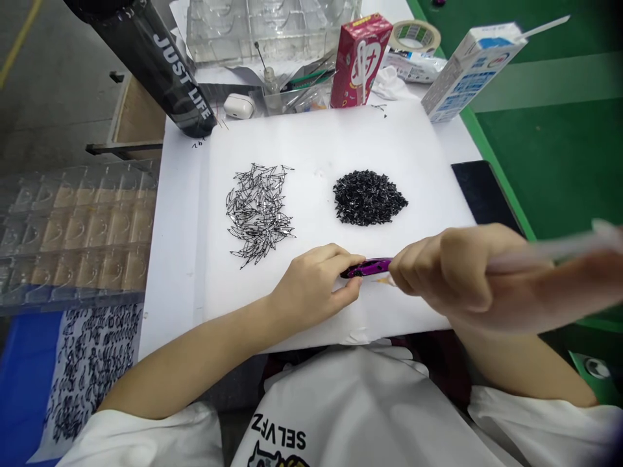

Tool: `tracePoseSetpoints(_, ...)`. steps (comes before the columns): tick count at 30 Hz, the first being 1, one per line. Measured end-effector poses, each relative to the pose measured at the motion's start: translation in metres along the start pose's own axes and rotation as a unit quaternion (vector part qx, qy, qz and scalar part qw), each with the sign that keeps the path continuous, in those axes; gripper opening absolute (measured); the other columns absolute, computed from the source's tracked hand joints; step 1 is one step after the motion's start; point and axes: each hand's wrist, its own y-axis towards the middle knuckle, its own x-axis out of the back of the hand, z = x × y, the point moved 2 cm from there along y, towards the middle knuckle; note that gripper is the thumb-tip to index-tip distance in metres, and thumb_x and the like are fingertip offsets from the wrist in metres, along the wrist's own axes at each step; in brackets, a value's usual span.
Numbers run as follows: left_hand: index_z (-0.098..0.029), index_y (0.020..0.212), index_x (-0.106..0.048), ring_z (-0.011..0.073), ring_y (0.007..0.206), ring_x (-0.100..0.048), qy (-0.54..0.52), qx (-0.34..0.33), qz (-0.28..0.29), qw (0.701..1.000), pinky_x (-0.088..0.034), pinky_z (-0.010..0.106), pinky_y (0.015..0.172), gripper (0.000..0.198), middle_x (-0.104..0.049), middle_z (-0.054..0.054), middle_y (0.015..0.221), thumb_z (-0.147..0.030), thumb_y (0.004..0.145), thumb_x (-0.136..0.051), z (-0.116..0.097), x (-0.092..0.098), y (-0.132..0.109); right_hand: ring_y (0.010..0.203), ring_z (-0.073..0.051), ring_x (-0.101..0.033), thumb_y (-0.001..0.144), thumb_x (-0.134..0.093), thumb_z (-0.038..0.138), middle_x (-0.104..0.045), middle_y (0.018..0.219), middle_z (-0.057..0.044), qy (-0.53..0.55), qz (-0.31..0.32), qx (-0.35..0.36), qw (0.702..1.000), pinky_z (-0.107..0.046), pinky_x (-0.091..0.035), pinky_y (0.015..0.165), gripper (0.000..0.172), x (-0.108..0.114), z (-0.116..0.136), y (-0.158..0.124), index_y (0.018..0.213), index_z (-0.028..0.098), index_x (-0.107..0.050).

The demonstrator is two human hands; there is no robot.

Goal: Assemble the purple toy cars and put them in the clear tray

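Note:
My left hand and my right hand meet low on a white sheet. Between them lies a shiny purple tool, tweezers by the look of it. My right hand pinches its right end. My left hand's fingers are curled and pinch at its dark left tip; what they hold is too small to make out. Beyond the hands lie two heaps: thin black curved strands on the left and a dense pile of short black bits on the right.
A black cylinder leans at the back left, by a white earbud case. A red carton, a tape roll and a white-blue carton stand behind. Clear moulded trays sit left; a dark pad right.

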Motion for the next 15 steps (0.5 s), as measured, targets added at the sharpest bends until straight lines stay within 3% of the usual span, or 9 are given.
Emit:
tracePoseSetpoints(3,-0.016,0.102,-0.063,0.0151,0.085,-0.062,0.002,-0.001,0.002,1.000,-0.051,0.027,0.078,0.025,-0.065,0.004,0.094,-0.017,0.079,-0.054,0.000,0.000,0.000,0.034,-0.009,-0.025,0.078,-0.047,0.056,-0.024,0.039,0.006,0.030,-0.196,0.060,0.978,-0.025,-0.025,0.036,0.044,0.045,0.004,0.022,0.051,0.022,-0.043)
tracePoseSetpoints(5,-0.015,0.102,-0.063,0.0151,0.084,-0.062,0.006,-0.001,0.004,1.000,-0.052,0.027,0.077,0.025,-0.066,0.003,0.094,-0.017,0.079,-0.054,-0.001,0.001,0.000,0.043,-0.010,-0.037,0.075,-0.052,0.051,-0.034,0.047,0.004,-0.036,-0.361,0.135,0.922,-0.025,-0.035,0.045,0.036,0.086,0.002,0.036,0.055,0.022,-0.046)
tracePoseSetpoints(6,-0.015,0.102,-0.063,0.0152,0.084,-0.062,0.009,0.000,0.002,1.000,-0.052,0.028,0.077,0.025,-0.066,0.004,0.094,-0.017,0.078,-0.054,-0.001,0.001,0.000,0.049,-0.011,-0.042,0.079,-0.041,0.053,-0.040,0.053,0.002,-0.051,-0.435,0.102,0.893,-0.028,-0.040,0.052,0.038,0.105,-0.003,0.041,0.057,0.021,-0.045)
tracePoseSetpoints(7,-0.015,0.102,-0.063,0.0153,0.084,-0.062,0.012,0.001,0.001,1.000,-0.052,0.029,0.077,0.025,-0.066,0.004,0.093,-0.017,0.078,-0.054,-0.002,0.001,0.000,0.056,-0.013,-0.048,0.083,-0.037,0.047,-0.047,0.060,-0.001,-0.098,-0.469,0.056,0.876,-0.032,-0.044,0.059,0.035,0.119,-0.007,0.044,0.061,0.021,-0.045)
tracePoseSetpoints(9,-0.015,0.102,-0.063,0.0152,0.083,-0.062,0.013,0.003,0.002,1.000,-0.052,0.029,0.077,0.025,-0.066,0.004,0.094,-0.017,0.078,-0.054,-0.003,0.002,0.000,0.079,-0.017,-0.054,0.082,-0.046,0.032,-0.055,0.085,-0.008,-0.207,-0.503,0.083,0.835,-0.036,-0.042,0.077,0.017,0.133,-0.009,0.039,0.079,0.017,-0.053)
tracePoseSetpoints(10,-0.015,0.102,-0.063,0.0152,0.083,-0.062,0.013,0.005,0.005,1.000,-0.052,0.029,0.077,0.025,-0.066,0.004,0.094,-0.017,0.079,-0.054,-0.003,0.002,0.000,0.089,-0.019,-0.053,0.080,-0.050,0.025,-0.056,0.093,-0.010,-0.312,-0.486,0.128,0.807,-0.036,-0.040,0.082,0.012,0.131,-0.007,0.033,0.087,0.016,-0.054)
tracePoseSetpoints(12,-0.015,0.102,-0.063,0.0153,0.083,-0.062,0.011,0.010,0.014,1.000,-0.052,0.029,0.077,0.025,-0.065,0.004,0.094,-0.017,0.079,-0.053,-0.003,0.002,0.001,0.091,-0.020,-0.053,0.080,-0.052,0.018,-0.058,0.094,-0.010,-0.529,-0.349,0.187,0.751,-0.032,-0.041,0.080,0.014,0.113,-0.006,0.017,0.093,0.016,-0.057)
tracePoseSetpoints(14,-0.015,0.103,-0.063,0.0154,0.083,-0.062,0.007,0.015,0.019,1.000,-0.052,0.029,0.077,0.025,-0.065,0.004,0.095,-0.017,0.079,-0.053,-0.003,0.003,0.001,0.075,-0.018,-0.057,0.082,-0.049,0.018,-0.063,0.080,-0.009,-0.657,-0.144,0.145,0.726,-0.029,-0.044,0.065,0.012,0.091,-0.015,0.004,0.087,0.016,-0.060)
tracePoseSetpoints(15,-0.015,0.103,-0.063,0.0154,0.083,-0.062,0.005,0.017,0.019,1.000,-0.052,0.029,0.077,0.025,-0.065,0.004,0.095,-0.017,0.079,-0.054,-0.003,0.003,0.001,0.069,-0.017,-0.058,0.083,-0.049,0.017,-0.064,0.076,-0.007,-0.669,-0.064,0.109,0.733,-0.027,-0.044,0.060,0.012,0.084,-0.021,-0.002,0.084,0.017,-0.061)
